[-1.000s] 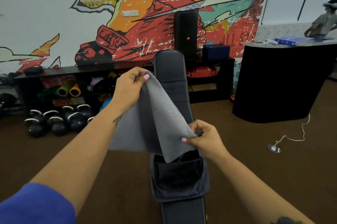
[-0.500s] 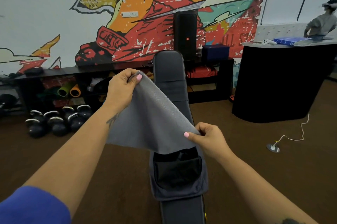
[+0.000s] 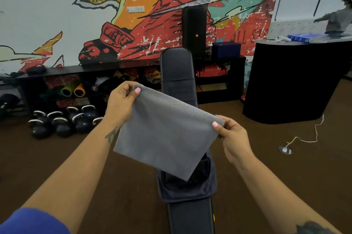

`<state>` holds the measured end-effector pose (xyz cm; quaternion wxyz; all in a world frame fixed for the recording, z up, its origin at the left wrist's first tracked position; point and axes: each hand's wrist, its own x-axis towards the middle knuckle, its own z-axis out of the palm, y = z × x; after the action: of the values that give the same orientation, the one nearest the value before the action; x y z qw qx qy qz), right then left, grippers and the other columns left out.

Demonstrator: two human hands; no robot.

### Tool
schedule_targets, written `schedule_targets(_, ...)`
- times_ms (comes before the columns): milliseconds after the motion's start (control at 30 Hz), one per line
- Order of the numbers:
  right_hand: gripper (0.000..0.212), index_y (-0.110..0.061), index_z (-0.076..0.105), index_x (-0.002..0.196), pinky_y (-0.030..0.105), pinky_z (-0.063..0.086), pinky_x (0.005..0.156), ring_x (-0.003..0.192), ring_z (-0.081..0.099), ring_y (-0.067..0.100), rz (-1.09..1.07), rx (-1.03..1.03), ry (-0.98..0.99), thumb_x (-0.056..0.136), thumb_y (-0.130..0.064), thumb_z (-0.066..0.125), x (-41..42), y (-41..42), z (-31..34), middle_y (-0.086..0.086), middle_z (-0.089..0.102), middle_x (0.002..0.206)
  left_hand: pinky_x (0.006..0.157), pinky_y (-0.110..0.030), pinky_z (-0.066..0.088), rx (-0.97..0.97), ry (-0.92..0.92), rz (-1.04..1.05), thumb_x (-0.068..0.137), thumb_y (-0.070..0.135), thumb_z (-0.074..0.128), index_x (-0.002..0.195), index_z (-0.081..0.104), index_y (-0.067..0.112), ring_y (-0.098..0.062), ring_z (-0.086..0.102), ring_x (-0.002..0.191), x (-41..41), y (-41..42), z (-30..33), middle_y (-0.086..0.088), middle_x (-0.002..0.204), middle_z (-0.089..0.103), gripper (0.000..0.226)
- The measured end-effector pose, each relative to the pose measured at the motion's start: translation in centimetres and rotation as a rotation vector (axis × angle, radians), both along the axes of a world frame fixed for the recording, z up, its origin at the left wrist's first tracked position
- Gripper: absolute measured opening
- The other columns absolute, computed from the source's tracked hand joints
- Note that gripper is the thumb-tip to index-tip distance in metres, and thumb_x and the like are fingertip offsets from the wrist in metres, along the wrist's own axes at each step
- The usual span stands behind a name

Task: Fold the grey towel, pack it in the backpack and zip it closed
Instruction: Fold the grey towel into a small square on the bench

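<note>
While our left hand point(image 3: 122, 100) and right hand point(image 3: 231, 134) pinch the grey towel's point(image 3: 163, 134) top corners, it hangs over the open backpack point(image 3: 210, 182) at 6 o'clock. We should match corners squarely before halving again.

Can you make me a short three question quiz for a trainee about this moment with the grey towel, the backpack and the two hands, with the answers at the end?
1. True or false: the grey towel is already inside the backpack.
2. Which holds the towel's higher corner: A) left hand, B) right hand, C) neither?
3. Fill in: the backpack lies open on the padded ____.

Key:
1. False. The towel is held up in the air above the open backpack.
2. A. The left hand pinches the upper corner; the right hand pinches the lower one.
3. bench.
</note>
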<state>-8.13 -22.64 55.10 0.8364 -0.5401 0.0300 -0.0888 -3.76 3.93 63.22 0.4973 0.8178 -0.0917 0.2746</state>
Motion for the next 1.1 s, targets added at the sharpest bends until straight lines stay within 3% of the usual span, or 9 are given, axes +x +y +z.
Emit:
schedule_targets(133,0.031,-0.016,0.062,0.096,0.013,0.052,0.055,0.074,0.062,0.012,-0.047,0.045,0.017,0.080,0.010,0.063,0.1,-0.4,-0.7,0.004,0.063,0.085,0.076,-0.015,0.039,-0.091,0.078,-0.044,0.093,0.010,0.051,0.084,0.060,0.026,0.007,0.054,0.082,-0.1,0.5,-2.3,0.016,0.087,0.059,0.020)
schedule_targets(367,0.028,-0.014,0.060,0.089,0.012,0.051,0.052,0.067,0.066,0.005,-0.070,0.037,0.085,0.080,0.013,0.061,-0.1,-1.1,-2.7,0.003,0.066,0.085,0.087,-0.026,0.043,-0.188,0.220,-0.100,0.092,0.007,0.052,0.084,0.059,0.032,-0.005,0.057,0.089,-0.3,1.2,-6.8,0.010,0.092,0.064,0.027)
schedule_targets(567,0.023,-0.013,0.060,0.069,0.016,0.048,0.063,0.072,0.059,0.010,-0.074,-0.305,0.173,0.075,0.007,0.070,-0.3,-2.5,-6.4,0.000,0.063,0.074,0.076,-0.019,0.048,-0.176,0.363,-0.106,0.090,0.009,0.056,0.083,0.063,0.029,-0.005,0.058,0.084,-1.3,1.2,-11.3,0.008,0.089,0.065,0.022)
schedule_targets(667,0.021,-0.012,0.062,0.068,0.013,0.048,0.062,0.069,0.058,0.009,-0.057,-0.501,0.227,0.073,0.004,0.074,-0.4,-3.5,-9.1,0.000,0.063,0.072,0.066,-0.008,0.048,-0.165,0.475,-0.115,0.087,0.010,0.061,0.080,0.066,0.027,0.000,0.058,0.077,-2.0,1.4,-14.6,0.008,0.085,0.067,0.018)
schedule_targets(733,0.020,-0.014,0.064,0.067,0.019,0.047,0.065,0.069,0.058,0.010,-0.043,-0.590,0.280,0.072,0.001,0.076,-0.1,-4.2,-11.6,0.000,0.065,0.073,0.067,-0.008,0.047,-0.144,0.583,-0.117,0.084,0.011,0.065,0.080,0.068,0.025,-0.001,0.060,0.079,-2.2,1.5,-17.3,0.007,0.086,0.068,0.015)
schedule_targets(900,0.016,-0.013,0.065,0.069,0.027,0.049,0.062,0.063,0.056,0.017,0.043,-0.638,0.479,0.077,-0.001,0.073,1.0,-5.2,-18.4,0.007,0.067,0.074,0.065,-0.012,0.042,-0.053,0.839,-0.093,0.083,0.016,0.067,0.086,0.069,0.020,-0.001,0.058,0.077,-2.5,1.0,-25.2,0.007,0.082,0.067,0.005)
schedule_targets(1000,0.015,-0.011,0.062,0.072,0.029,0.052,0.066,0.071,0.062,0.018,0.088,-0.620,0.548,0.080,0.000,0.069,1.9,-5.1,-22.4,0.009,0.067,0.081,0.059,-0.015,0.043,-0.055,0.907,-0.057,0.087,0.014,0.063,0.088,0.068,0.018,-0.008,0.058,0.069,-2.4,0.3,-29.9,0.003,0.075,0.065,0.006)
schedule_targets(1100,0.014,-0.011,0.060,0.074,0.027,0.051,0.067,0.077,0.061,0.018,0.091,-0.672,0.535,0.081,-0.002,0.069,3.0,-5.1,-25.1,0.007,0.064,0.080,0.063,-0.021,0.048,-0.089,0.924,-0.023,0.087,0.012,0.061,0.080,0.066,0.025,-0.014,0.063,0.077,-2.0,0.0,-33.2,0.001,0.079,0.067,0.015)
